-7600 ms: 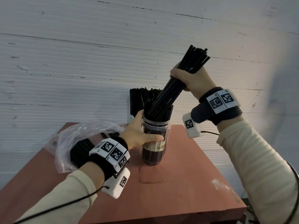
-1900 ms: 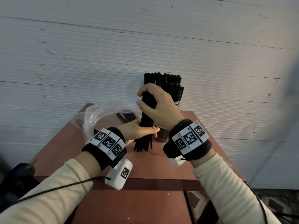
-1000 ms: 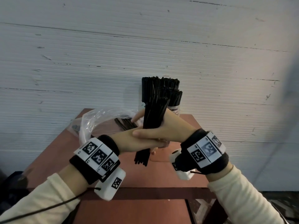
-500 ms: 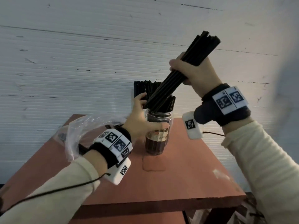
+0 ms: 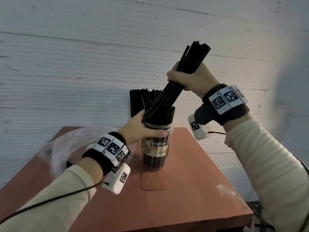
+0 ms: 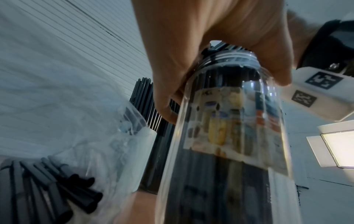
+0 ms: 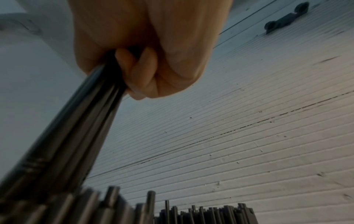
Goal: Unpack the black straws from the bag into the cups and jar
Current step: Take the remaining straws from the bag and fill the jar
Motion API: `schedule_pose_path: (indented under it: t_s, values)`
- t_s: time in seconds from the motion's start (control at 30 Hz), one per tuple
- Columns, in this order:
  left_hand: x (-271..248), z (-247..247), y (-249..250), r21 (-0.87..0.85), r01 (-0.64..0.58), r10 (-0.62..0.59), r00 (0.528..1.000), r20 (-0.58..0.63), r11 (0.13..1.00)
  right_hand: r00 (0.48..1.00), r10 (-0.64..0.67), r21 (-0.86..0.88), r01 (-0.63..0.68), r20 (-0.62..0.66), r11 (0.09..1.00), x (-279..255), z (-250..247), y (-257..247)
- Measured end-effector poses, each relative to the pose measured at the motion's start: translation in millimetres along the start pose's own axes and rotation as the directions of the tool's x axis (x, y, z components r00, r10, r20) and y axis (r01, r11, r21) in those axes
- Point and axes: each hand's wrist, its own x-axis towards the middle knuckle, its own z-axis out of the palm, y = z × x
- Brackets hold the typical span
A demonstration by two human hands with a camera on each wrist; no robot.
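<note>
The right hand (image 5: 192, 79) is raised above the worktop (image 5: 192, 198), its fingers curled tight round a bundle (image 5: 168, 92) of black straws. The bundle slants down to the left, its upper ends fanning out above the fist and its lower ends meeting the mouth of the jar (image 5: 156, 153). In the right wrist view the fingers (image 7: 138, 71) wrap fully round the straws, with other straw tips (image 7: 206, 212) standing below.

The left hand (image 5: 138, 129) grips the jar at its threaded neck, thumb across the front and fingers round the back, just beside where the bundle enters. The jar stands upright on the worktop, clear-walled with a paper label, and already packed with straws that rise above its rim. The left wrist view shows the hand (image 6: 191, 53) clasping the rim from above.

Directly behind the jar, against the ribbed white wall (image 5: 83, 64), a second container of straws (image 5: 142, 101) stands; its body is mostly hidden. To the left lies the crumpled clear bag (image 5: 66, 148), close to the worktop's left edge, with loose straws (image 6: 47, 189) inside it.

The jar sits near the middle of the worktop towards the back. The front and right parts of the red surface are bare as far as the front edge and right corner.
</note>
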Motion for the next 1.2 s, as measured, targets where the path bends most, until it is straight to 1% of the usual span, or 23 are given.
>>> schedule_pose_path:
  t_s: [0.07, 0.2, 0.27, 0.4, 0.6, 0.7, 0.77, 1.0, 1.2]
  values:
    - [-0.9, -1.0, 3.3, 0.001, 0.007, -0.007, 1.000, 0.023, 1.000, 1.000, -0.003, 0.006, 0.003, 0.003, 1.000, -2.1, 0.4, -2.0]
    - [-1.2, -4.9, 13.1, 0.002, 0.018, -0.018, 0.988, 0.154, 1.000, 1.000, -0.006, 0.039, 0.007, -0.022, 0.999, -6.9, -1.6, -8.3]
    - [-0.9, -7.2, 14.4, -0.040, 0.051, -0.042, 0.980, 0.194, 0.998, 0.999, -0.005, 0.056, 0.007, -0.035, 0.998, -8.3, -4.8, -10.3]
    - [-5.0, -5.3, 9.3, -0.271, 0.134, -0.090, 0.982, 0.168, 0.953, 0.999, 0.001, 0.066, 0.003, -0.051, 0.998, -10.5, -10.7, -10.6]
    - [-5.0, 3.2, -1.7, -0.422, 0.121, -0.080, 0.990, 0.113, 0.899, 0.998, -0.001, 0.105, 0.008, -0.059, 0.994, -13.6, -13.0, -8.6]
    - [-5.0, 4.7, -2.1, -0.436, 0.118, -0.065, 0.989, 0.135, 0.892, 0.996, -0.003, 0.141, 0.015, -0.086, 0.990, -13.2, -17.0, -9.0]
    - [-4.5, 6.7, -1.5, -0.443, 0.102, -0.034, 0.987, 0.159, 0.891, 0.997, -0.007, 0.136, 0.018, -0.082, 0.991, -13.4, -19.1, -10.4]
    - [-7.2, 11.1, 0.6, -0.424, 0.053, -0.005, 0.994, 0.113, 0.904, 1.000, -0.004, 0.032, 0.004, 0.026, 0.999, -13.5, -7.3, -13.7]
    - [-5.9, 3.6, -9.6, -0.370, 0.079, -0.017, 0.986, 0.167, 0.926, 0.999, -0.012, -0.012, 0.013, 0.049, 1.000, -8.4, -7.8, -14.9]
